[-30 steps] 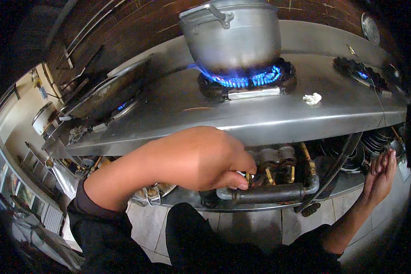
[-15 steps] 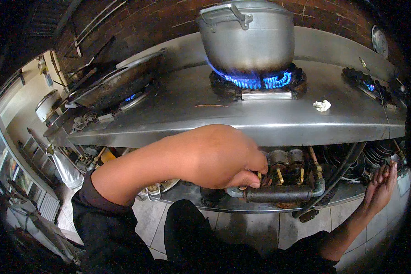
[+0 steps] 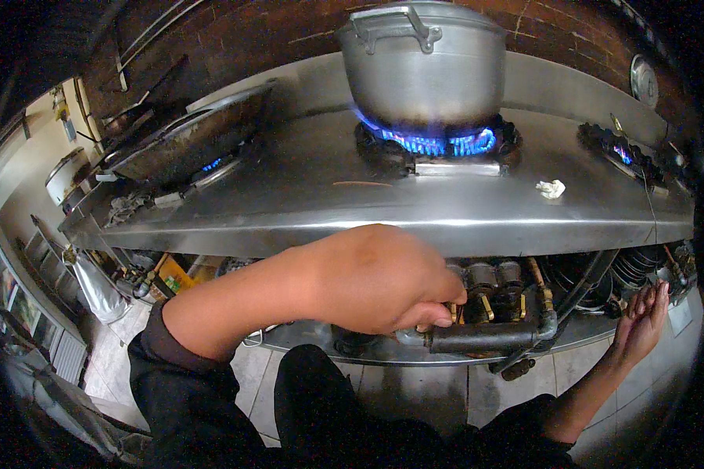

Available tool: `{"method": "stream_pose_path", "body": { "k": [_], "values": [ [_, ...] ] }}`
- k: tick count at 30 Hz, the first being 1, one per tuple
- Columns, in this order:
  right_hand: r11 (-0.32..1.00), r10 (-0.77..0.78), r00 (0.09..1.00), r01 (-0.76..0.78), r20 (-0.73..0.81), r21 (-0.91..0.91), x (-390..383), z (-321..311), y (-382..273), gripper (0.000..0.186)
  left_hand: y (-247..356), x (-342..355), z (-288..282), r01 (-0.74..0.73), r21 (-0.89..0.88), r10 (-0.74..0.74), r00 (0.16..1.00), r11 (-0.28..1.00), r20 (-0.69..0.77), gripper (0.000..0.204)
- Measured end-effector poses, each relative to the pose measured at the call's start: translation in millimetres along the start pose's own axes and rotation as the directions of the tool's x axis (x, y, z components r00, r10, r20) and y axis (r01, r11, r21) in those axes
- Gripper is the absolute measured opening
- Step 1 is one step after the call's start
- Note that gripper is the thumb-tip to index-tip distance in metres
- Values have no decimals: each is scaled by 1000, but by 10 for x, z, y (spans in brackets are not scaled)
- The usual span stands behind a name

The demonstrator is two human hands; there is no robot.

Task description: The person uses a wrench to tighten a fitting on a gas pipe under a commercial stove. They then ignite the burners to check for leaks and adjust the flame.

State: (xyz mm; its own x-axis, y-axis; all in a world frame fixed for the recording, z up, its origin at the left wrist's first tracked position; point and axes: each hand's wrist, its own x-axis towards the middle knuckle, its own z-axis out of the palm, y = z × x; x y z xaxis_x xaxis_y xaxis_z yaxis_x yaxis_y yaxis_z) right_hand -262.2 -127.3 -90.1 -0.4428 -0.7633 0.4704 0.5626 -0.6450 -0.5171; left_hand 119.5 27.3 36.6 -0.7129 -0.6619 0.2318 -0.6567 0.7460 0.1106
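Note:
My left hand (image 3: 375,277) reaches under the steel stove's front edge, its thumb and forefinger closed on a brass gas valve (image 3: 457,308); more brass valves (image 3: 486,308) stand beside it on a dark pipe (image 3: 485,338). My right hand (image 3: 640,320) is raised at the lower right, fingers apart and slightly bent, close to stacked dark pans (image 3: 630,266); I see nothing held in it. Above, a large aluminium pot (image 3: 421,78) sits on a burner with blue flames (image 3: 446,142) spreading round its base.
A blackened wok (image 3: 188,137) sits over a small flame at the left. A right burner (image 3: 622,155) shows a small flame. A crumpled white scrap (image 3: 550,189) lies on the stove top (image 3: 289,203). Tiled floor (image 3: 508,399) lies below, with a glass-fronted cabinet (image 3: 4,273) at far left.
The view has shifted slightly, so the stove and pot sit a little differently in the picture. My left hand stays at the same valve, and my right hand stays at the right.

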Motion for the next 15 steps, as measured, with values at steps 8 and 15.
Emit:
{"method": "stream_pose_path", "body": {
  "k": [8,15],
  "values": [
    [1000,16,1000,-16,16,-14,-28,27,28,18,7,-4,-1,42,-59,-41,999,997,16,23],
    [1000,20,999,-20,35,7,-13,-41,18,21,7,-2,26,90,-87,-86,995,992,43,22]
  ]
}}
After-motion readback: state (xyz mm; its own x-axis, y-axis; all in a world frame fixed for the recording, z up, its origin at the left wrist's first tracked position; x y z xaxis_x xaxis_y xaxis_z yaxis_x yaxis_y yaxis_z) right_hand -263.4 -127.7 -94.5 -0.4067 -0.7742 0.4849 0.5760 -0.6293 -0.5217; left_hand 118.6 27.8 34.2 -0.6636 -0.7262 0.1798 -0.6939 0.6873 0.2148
